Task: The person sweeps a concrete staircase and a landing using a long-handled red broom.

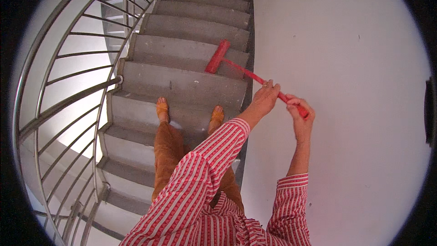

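Observation:
A red long-handled tool with a T-shaped head reaches across the stairs on a slant. Its head lies over a grey step ahead of my feet, near the wall side; whether it is a broom or a squeegee is not clear. My left hand is wrapped around the middle of the handle. Farther back, my right hand grips the handle close to its end, in front of the pale wall. Both arms wear red-and-white striped sleeves.
Curving grey steps run between a metal railing on the left and a pale wall on the right. My feet, in yellow-orange footwear, stand on one step. A dark skirting strip follows the wall's base.

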The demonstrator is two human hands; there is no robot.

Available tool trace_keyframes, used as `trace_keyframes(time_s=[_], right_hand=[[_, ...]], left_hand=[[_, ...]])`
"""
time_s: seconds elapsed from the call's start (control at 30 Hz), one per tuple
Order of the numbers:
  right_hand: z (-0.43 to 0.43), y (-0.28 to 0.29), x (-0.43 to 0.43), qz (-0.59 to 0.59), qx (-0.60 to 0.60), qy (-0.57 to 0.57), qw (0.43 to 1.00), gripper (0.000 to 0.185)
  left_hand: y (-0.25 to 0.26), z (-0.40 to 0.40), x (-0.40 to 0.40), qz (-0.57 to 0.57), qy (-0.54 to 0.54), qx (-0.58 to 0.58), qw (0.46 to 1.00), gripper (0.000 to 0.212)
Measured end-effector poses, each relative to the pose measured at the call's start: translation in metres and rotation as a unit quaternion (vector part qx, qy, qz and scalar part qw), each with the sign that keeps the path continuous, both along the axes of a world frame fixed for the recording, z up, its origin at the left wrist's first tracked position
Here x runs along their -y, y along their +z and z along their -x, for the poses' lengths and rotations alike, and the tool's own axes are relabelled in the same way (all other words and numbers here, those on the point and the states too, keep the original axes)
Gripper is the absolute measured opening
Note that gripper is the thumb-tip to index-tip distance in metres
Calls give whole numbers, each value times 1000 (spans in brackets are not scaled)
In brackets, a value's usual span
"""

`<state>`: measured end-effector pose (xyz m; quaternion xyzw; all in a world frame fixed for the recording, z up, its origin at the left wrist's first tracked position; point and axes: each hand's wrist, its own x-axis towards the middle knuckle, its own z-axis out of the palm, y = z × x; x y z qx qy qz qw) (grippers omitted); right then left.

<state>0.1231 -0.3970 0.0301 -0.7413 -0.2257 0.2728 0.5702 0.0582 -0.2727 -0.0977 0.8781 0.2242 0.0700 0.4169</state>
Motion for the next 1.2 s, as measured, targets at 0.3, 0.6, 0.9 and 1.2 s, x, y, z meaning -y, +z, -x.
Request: trace_keyframes(time_s=[0.3,0.6,0.9,1.2], right_hand=[[-3,37,-23,50,86,48,994,11],[7,46,-21,79,132,93,984,14],[5,20,-18,34,148,72,986,16],[29,28,-28,73,220,57,971,16]], left_hand=[[17,-10,-1,61,35,123,990,31],[16,4,11,52,92,174,979,33],[6,-1,10,58,77,184,978,30],[8,-3,4,126,74,220,964,32]])
